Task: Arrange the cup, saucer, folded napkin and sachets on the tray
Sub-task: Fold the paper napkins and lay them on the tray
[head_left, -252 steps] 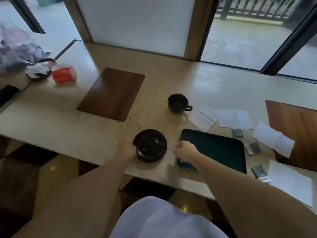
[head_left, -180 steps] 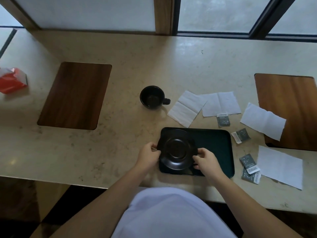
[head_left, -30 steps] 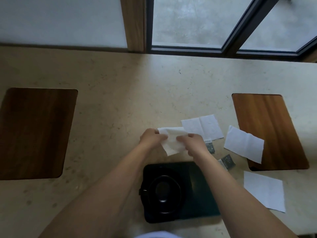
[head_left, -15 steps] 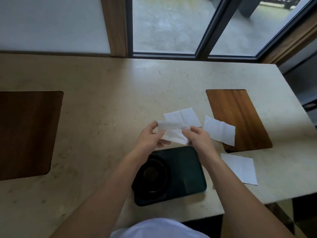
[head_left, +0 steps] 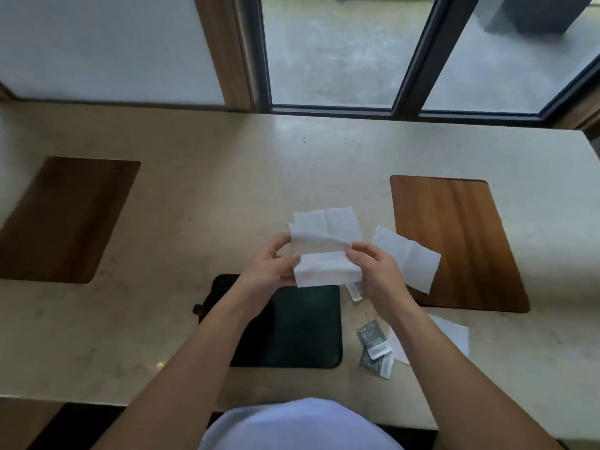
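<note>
- Both hands raised over the worktop (head_left: 227,196), holding one white napkin (head_left: 324,258) between them, above the far edge of the tray (head_left: 308,329).
- Left hand (head_left: 269,271) pinches the napkin's left edge, thumb in front; right hand (head_left: 376,271) pinches its right edge. Napkin part-folded, a crease running across its middle.
- Dark tray lies flat near the worktop's near edge. Left forearm covers its left part; a small dark handle (head_left: 197,309) pokes out there, cup and saucer otherwise hidden.
- Sachets (head_left: 373,345) lie on the worktop just right of the tray.
- More napkins (head_left: 409,258) lie loose beyond the hands; one overlaps the right wooden mat (head_left: 461,238).
</note>
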